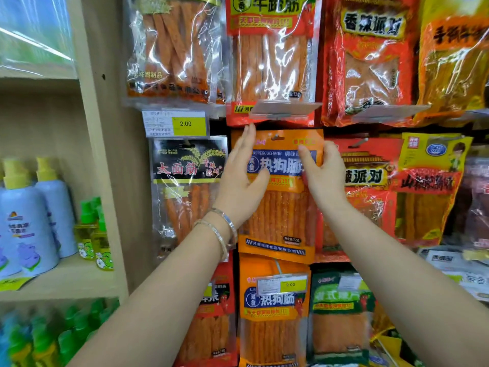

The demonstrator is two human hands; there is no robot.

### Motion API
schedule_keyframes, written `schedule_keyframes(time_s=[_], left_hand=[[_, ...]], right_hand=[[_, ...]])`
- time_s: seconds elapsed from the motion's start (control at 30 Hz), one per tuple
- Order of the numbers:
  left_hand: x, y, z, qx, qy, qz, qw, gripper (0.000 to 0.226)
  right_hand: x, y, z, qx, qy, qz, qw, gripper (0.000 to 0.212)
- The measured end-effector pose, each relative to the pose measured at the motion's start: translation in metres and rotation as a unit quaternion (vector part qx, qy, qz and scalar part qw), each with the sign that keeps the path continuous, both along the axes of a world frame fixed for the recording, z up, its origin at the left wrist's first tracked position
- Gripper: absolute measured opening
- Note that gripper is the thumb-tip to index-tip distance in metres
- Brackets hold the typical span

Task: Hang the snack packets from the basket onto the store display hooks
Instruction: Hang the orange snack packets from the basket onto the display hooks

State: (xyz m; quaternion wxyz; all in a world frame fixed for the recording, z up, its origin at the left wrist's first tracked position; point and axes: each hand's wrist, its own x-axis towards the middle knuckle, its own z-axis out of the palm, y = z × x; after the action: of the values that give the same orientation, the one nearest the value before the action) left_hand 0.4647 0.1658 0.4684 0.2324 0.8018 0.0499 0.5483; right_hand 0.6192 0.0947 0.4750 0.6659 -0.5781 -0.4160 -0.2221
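Note:
An orange snack packet with blue label hangs at the middle of the display, its hang hole at the top on a hook. My left hand lies against the packet's upper left edge, fingers straight and pointing up, thumb resting on the front. My right hand holds the upper right edge, thumb on the front and fingers curled round the side. The basket is out of view.
More packets hang tightly all around: a black-label one at left, red ones at right, another orange one below. Price tags stick out on the hooks. A wooden shelf with bottles stands at left.

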Motion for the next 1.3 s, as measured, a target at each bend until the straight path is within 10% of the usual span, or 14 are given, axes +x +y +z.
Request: schedule_keyframes(time_s=[0.17, 0.37, 0.93, 1.1, 1.3], left_hand=[[0.021, 0.005, -0.054, -0.04, 0.125, 0.045, 0.99, 0.078], [0.035, 0.011, -0.106, -0.074, 0.214, 0.116, 0.967, 0.086], [0.085, 0.05, -0.095, -0.148, 0.315, 0.121, 0.93, 0.091], [0.077, 0.045, -0.089, -0.166, 0.313, 0.092, 0.931, 0.082], [0.029, 0.004, -0.108, -0.154, 0.238, 0.041, 0.958, 0.055]], right_hand=[[0.008, -0.008, -0.031, -0.018, -0.14, -0.102, 0.985, 0.064], [0.023, -0.005, -0.057, -0.206, -0.373, -0.278, 0.861, 0.056], [0.032, 0.035, -0.018, -0.497, -0.385, -0.346, 0.697, 0.055], [0.028, 0.025, -0.021, -0.462, -0.39, -0.288, 0.743, 0.053], [0.0, -0.018, -0.049, -0.283, -0.226, -0.095, 0.927, 0.035]])
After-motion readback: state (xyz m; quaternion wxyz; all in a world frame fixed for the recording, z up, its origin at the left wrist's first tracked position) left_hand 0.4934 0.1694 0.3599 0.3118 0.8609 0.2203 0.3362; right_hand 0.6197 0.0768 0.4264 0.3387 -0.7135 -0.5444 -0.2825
